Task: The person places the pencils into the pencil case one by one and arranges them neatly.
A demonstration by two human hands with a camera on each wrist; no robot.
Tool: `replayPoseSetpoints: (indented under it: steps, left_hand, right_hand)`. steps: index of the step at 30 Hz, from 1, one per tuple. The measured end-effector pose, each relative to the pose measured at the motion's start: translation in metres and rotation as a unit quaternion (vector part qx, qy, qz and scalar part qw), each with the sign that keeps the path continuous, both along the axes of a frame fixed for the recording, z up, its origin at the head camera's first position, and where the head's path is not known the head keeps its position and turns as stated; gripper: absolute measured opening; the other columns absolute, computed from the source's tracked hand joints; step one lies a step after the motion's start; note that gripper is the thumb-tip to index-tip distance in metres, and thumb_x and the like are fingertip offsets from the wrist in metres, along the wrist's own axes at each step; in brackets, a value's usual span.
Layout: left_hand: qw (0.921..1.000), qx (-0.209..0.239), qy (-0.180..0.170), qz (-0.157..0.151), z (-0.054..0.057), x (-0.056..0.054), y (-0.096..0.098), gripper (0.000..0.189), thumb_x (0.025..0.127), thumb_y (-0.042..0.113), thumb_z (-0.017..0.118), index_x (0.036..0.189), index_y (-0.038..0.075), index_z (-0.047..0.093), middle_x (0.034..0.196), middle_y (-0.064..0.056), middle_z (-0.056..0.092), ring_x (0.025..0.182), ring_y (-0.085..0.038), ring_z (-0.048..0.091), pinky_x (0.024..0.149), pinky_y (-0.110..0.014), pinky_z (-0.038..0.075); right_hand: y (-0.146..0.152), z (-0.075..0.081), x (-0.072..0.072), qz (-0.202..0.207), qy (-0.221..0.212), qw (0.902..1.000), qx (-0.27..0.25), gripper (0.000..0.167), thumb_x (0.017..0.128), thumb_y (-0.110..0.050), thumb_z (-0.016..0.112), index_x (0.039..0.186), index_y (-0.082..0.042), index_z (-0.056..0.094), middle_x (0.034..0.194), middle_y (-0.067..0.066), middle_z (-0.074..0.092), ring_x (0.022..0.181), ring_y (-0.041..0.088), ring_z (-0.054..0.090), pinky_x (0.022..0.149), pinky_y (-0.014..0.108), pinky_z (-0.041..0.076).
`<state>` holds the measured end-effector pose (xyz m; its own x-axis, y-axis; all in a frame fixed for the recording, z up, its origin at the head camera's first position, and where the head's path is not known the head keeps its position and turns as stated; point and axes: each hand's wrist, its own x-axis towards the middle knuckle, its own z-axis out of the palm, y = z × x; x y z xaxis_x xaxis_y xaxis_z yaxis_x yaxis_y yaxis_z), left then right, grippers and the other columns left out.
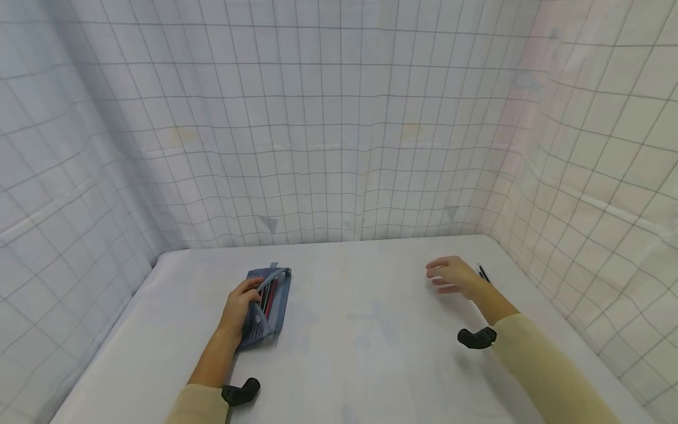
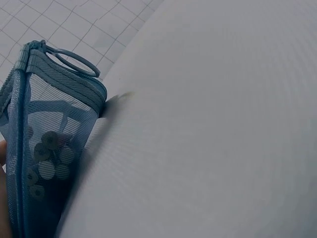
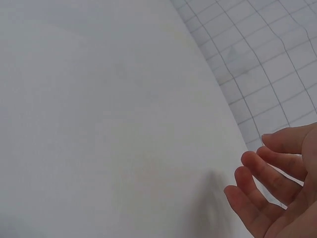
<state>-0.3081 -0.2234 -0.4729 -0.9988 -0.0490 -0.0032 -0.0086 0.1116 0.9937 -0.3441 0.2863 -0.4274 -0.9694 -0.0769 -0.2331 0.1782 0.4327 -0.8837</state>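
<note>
On the left part of the table lies a blue mesh zip pouch (image 1: 282, 306), its mouth spread apart. Red and dark pencils or pens (image 1: 269, 297) show inside it. My left hand (image 1: 239, 305) grips the pouch along its left side, fingers curled over the edge of the opening. Through the mesh of the pouch (image 2: 62, 116), the left wrist view shows several round ends. Over the right side of the table my right hand (image 1: 452, 276) hovers with relaxed, slightly bent fingers and nothing in them. Just beyond that wrist lie dark, thin pens (image 1: 483, 272), partly hidden by the arm.
A white table (image 1: 360, 330) spans between my arms. Grid-patterned white curtains (image 1: 339, 118) stand behind it and along both sides. Each wrist carries a small black camera mount (image 1: 477, 338).
</note>
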Motion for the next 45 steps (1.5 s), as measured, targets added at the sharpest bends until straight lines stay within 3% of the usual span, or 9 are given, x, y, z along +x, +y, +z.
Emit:
replayPoseSetpoints:
  steps: [12,21,27,33,38,45]
  left_hand:
    - [1.0,-0.003,-0.007,-0.002,-0.001,-0.002,0.0,0.057,0.093,0.004,0.047,0.15,-0.003,0.046,0.15,-0.022,0.044,0.129,-0.032,0.036,0.108,-0.047,0.022]
    - [1.0,0.004,-0.003,0.001,0.003,-0.003,0.001,0.056,0.093,0.004,0.048,0.149,-0.002,0.048,0.15,-0.021,0.045,0.131,-0.032,0.035,0.11,-0.047,0.02]
    - [0.9998,0.012,-0.016,0.006,0.002,-0.003,0.0,0.056,0.094,0.003,0.047,0.15,-0.003,0.046,0.151,-0.022,0.044,0.133,-0.033,0.035,0.112,-0.048,0.018]
    - [0.9998,0.009,-0.015,0.01,0.0,-0.001,0.0,0.056,0.093,0.003,0.047,0.149,-0.001,0.048,0.151,-0.021,0.045,0.131,-0.032,0.036,0.11,-0.046,0.021]
    - [0.9999,0.007,-0.007,0.009,0.0,0.001,0.001,0.055,0.093,0.003,0.047,0.148,-0.002,0.049,0.149,-0.021,0.046,0.128,-0.031,0.038,0.107,-0.042,0.023]
    - [1.0,0.0,-0.003,0.009,0.001,0.003,0.002,0.054,0.093,0.002,0.047,0.147,-0.002,0.049,0.148,-0.021,0.046,0.126,-0.031,0.038,0.106,-0.042,0.023]
  right_hand:
    - [0.061,0.004,0.008,-0.013,0.02,0.9994,0.024,0.052,0.104,-0.02,0.059,0.144,0.012,0.047,0.136,0.029,0.059,0.122,0.043,0.06,0.089,0.042,0.057]
    - [0.094,0.01,0.011,-0.039,0.026,0.9973,0.055,0.051,0.105,-0.017,0.056,0.143,0.014,0.045,0.127,0.027,0.062,0.099,0.027,0.064,0.08,0.037,0.058]
    - [0.107,-0.002,0.006,-0.07,0.021,0.9935,0.088,0.046,0.103,-0.017,0.058,0.136,0.014,0.051,0.113,0.019,0.068,0.093,0.024,0.065,0.076,0.035,0.058]
    - [0.112,-0.009,0.007,-0.11,0.029,0.9815,0.154,0.041,0.099,-0.018,0.058,0.129,0.01,0.059,0.098,0.013,0.068,0.085,0.022,0.064,0.069,0.032,0.058]
    - [0.113,-0.01,0.013,-0.115,0.006,0.9777,0.175,0.039,0.098,-0.017,0.062,0.126,0.01,0.06,0.096,0.014,0.068,0.086,0.024,0.064,0.068,0.033,0.057]
    - [0.112,-0.017,0.014,-0.113,0.033,0.9719,0.204,0.033,0.089,-0.011,0.074,0.113,0.01,0.065,0.096,0.015,0.066,0.074,0.021,0.06,0.062,0.031,0.054]
